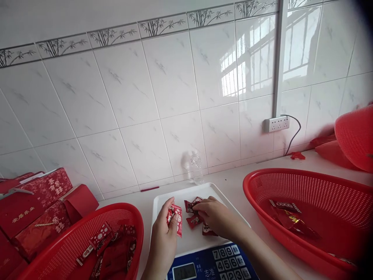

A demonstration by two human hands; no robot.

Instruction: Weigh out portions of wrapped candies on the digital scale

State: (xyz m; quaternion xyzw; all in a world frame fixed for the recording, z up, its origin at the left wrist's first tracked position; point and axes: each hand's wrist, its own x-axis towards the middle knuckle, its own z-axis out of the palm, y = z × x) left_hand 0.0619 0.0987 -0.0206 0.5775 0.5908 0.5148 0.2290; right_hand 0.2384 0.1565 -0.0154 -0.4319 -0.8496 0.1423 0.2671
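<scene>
Small red candy packets are in my left hand [166, 231], which is closed around them above the left side of a white weighing tray [186, 245]. A red packet [177, 220] with white print shows between its thumb and fingers. My right hand [211, 214] reaches down over the tray, its fingers on several dark red candy packets [194, 221] lying there. Whether those fingers grip a packet is hidden. The tray sits on a blue digital scale [208, 264] with number keys and a small display [184, 271].
Red plastic baskets stand left [139, 221] and right [247, 186] of the scale, each with packets inside. Red gift boxes [43, 210] are stacked at far left. A clear bottle [197, 167] stands by the tiled wall, and a power strip [277, 124] hangs there.
</scene>
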